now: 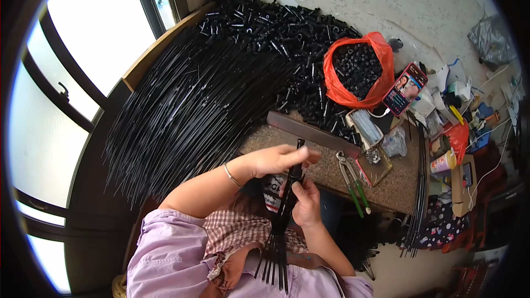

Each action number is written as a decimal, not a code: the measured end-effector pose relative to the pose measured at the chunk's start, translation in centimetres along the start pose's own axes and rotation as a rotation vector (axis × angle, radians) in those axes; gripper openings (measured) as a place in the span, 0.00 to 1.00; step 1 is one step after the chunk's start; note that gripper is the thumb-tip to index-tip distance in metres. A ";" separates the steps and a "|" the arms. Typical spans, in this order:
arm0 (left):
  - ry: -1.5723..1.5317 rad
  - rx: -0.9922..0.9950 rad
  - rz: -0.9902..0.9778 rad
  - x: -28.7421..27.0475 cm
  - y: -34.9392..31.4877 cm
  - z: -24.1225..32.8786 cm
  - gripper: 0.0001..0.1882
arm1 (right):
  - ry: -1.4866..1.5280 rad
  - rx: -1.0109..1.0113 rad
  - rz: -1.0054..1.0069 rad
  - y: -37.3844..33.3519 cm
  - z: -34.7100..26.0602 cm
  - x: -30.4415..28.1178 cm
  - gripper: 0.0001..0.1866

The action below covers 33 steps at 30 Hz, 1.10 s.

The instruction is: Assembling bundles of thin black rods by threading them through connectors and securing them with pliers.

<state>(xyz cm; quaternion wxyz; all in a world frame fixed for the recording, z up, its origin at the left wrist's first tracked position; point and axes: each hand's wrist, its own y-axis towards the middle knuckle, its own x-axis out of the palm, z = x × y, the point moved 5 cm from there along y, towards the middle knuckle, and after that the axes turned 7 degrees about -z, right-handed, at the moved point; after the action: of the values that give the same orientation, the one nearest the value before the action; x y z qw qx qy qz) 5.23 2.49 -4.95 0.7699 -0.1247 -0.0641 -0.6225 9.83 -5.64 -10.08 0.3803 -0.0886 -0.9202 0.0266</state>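
Upright in front of my chest is a bundle of thin black rods (pixel 277 254) gathered round a black tube, which looks like an umbrella frame. The rods fan out slightly toward my body. My right hand (pixel 307 204) is closed round the frame's middle, thumb along its near side. My left hand (pixel 279 160) reaches across its upper part, with the fingers bent round it and the tip (pixel 300 143) showing just beyond. The left fingertips are blurred and partly hidden. A metal bangle (pixel 231 175) circles my left wrist.
Long black rods (pixel 187 105) lie massed to the left, with small black tubular parts (pixel 265 27) heaped behind. A red plastic bag (pixel 331 80) holds black ring-shaped pieces. Right of my hands lie green-handled pliers (pixel 350 182), a metal bar (pixel 314 134) and a lit phone (pixel 404 89).
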 end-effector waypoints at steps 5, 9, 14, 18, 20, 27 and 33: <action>0.386 0.221 0.212 -2.5 -0.6 1.2 0.16 | 0.011 0.015 -0.019 0.6 0.1 -0.7 0.06; 0.031 0.262 0.131 -1.9 -0.5 1.4 0.14 | 0.004 0.029 -0.047 0.7 0.0 -1.4 0.07; -0.018 0.290 0.127 -2.6 0.0 1.2 0.11 | 0.017 0.036 -0.078 2.0 0.6 -2.1 0.07; 0.651 0.256 0.128 -3.1 0.3 1.5 0.07 | 0.032 0.034 -0.102 2.9 0.8 -2.5 0.07; 0.815 0.238 0.200 -2.7 0.2 1.9 0.09 | 0.036 0.039 -0.101 2.5 0.6 -2.3 0.07; 0.246 0.173 0.205 -1.9 0.1 0.4 0.07 | 0.118 0.080 -0.122 1.3 -0.6 -1.5 0.07; 0.228 0.168 0.340 -0.9 -1.1 0.0 0.08 | 0.026 0.034 -0.232 0.8 -0.5 -1.2 0.12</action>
<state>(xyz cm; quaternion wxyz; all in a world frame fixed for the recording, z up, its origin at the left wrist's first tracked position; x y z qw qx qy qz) 3.95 3.14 -5.08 0.8737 0.0020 -0.0066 -0.4863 11.14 -5.08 -10.60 0.3942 0.0245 -0.9187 -0.0032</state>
